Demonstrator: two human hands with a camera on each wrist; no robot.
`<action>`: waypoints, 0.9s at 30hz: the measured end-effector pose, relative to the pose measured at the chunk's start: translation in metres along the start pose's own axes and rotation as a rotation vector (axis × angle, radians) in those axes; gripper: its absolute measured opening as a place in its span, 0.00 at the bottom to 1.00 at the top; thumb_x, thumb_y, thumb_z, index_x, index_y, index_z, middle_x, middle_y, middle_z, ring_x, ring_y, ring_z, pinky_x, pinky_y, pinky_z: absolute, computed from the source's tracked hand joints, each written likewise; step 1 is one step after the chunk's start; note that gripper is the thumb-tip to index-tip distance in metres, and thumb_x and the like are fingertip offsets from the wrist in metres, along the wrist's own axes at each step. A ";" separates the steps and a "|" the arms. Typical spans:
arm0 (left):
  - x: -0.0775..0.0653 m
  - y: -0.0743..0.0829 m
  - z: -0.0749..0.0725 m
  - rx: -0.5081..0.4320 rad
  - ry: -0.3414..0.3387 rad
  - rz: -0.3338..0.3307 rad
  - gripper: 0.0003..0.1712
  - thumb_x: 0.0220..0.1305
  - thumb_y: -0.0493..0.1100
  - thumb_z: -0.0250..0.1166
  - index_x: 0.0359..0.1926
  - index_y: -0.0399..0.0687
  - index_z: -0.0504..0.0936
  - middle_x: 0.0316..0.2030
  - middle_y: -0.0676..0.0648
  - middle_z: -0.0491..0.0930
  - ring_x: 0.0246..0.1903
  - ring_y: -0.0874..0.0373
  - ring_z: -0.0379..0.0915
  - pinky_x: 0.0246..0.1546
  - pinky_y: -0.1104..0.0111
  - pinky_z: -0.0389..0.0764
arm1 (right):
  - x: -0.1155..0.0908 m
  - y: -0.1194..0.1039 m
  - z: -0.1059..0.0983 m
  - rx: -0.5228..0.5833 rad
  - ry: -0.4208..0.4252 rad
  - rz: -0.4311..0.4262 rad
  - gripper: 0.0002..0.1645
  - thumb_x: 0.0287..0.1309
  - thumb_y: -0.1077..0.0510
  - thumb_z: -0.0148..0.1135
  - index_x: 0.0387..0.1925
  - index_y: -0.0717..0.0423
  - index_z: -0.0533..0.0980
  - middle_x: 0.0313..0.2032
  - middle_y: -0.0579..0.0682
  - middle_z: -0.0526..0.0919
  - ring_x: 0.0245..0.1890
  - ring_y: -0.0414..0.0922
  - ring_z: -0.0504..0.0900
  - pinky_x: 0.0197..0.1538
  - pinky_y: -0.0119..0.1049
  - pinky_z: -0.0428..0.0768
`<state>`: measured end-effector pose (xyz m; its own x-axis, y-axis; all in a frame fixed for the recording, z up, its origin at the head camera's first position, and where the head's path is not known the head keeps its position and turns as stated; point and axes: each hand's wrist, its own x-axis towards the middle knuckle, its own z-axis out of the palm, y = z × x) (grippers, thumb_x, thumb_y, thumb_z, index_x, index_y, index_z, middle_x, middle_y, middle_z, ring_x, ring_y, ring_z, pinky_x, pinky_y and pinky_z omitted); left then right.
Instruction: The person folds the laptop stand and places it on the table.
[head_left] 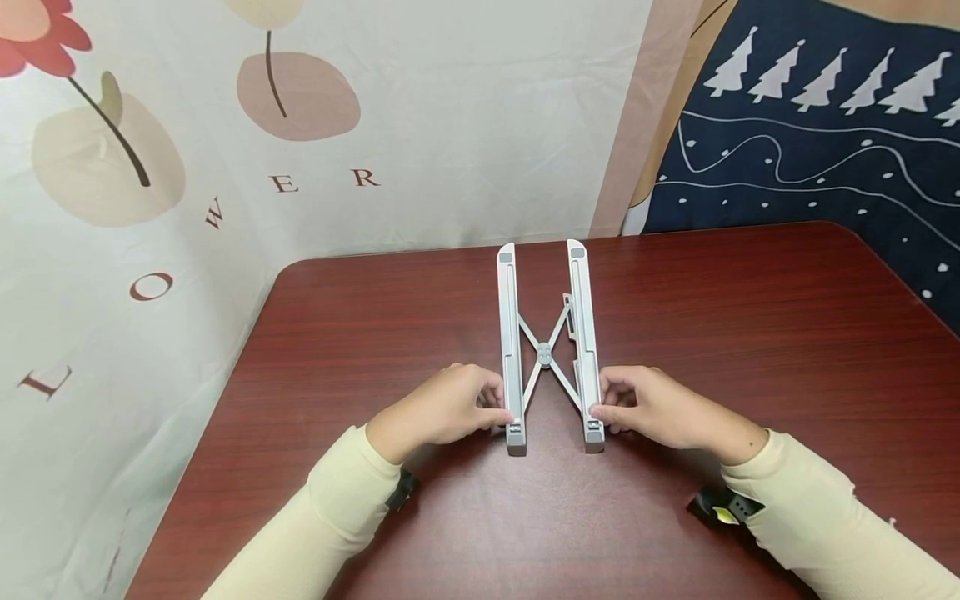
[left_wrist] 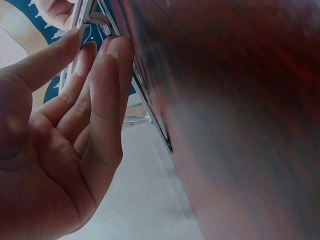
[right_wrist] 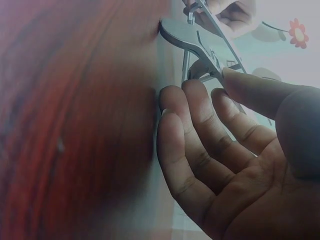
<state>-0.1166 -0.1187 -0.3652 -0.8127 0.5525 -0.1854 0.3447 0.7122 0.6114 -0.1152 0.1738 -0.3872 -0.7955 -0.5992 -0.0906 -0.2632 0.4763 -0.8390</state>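
Nearest, two pale yellow sleeves (head_left: 307, 517) reach in from the lower corners, each with a black band (head_left: 402, 490) below its cuff. Beyond the cuffs, the left hand (head_left: 450, 408) and the right hand (head_left: 660, 408) flank a silver folding stand (head_left: 509, 333) — each pinches the near end of one rail, thumb on the upper face and fingers bent against the outer side. The stand lies around the middle of the desk (head_left: 360, 333), its two long rails side by side and apart, running away from the person. Between them, slim struts cross in an X at a round grey joint (head_left: 545, 356); small grey pads mark the rails' far ends. The reddish-brown desk extends on both sides, its far corners rounded. Behind its back edge hangs a white cloth (head_left: 480, 142) printed with flowers and the letters L, O, W, E, R — and, to the right, a dark blue cloth (head_left: 810, 158) with white fir trees, wavy lines and dots.
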 end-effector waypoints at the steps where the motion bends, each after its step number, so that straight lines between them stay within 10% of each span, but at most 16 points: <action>1: 0.000 0.000 0.000 0.005 0.000 -0.001 0.12 0.63 0.47 0.71 0.24 0.55 0.80 0.20 0.57 0.84 0.19 0.70 0.72 0.27 0.73 0.74 | 0.000 0.000 0.000 0.001 -0.001 0.000 0.10 0.63 0.61 0.66 0.31 0.56 0.72 0.25 0.49 0.82 0.24 0.40 0.82 0.27 0.35 0.81; 27: -0.002 0.007 0.004 0.049 0.013 -0.013 0.13 0.62 0.49 0.71 0.23 0.58 0.79 0.20 0.60 0.84 0.22 0.71 0.74 0.32 0.72 0.74 | 0.000 0.001 0.005 0.002 -0.012 -0.003 0.11 0.63 0.60 0.66 0.29 0.55 0.72 0.24 0.49 0.82 0.23 0.41 0.82 0.26 0.34 0.81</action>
<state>-0.1106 -0.1134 -0.3632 -0.8228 0.5380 -0.1830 0.3569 0.7398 0.5703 -0.1131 0.1712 -0.3905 -0.7881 -0.6081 -0.0948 -0.2644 0.4736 -0.8401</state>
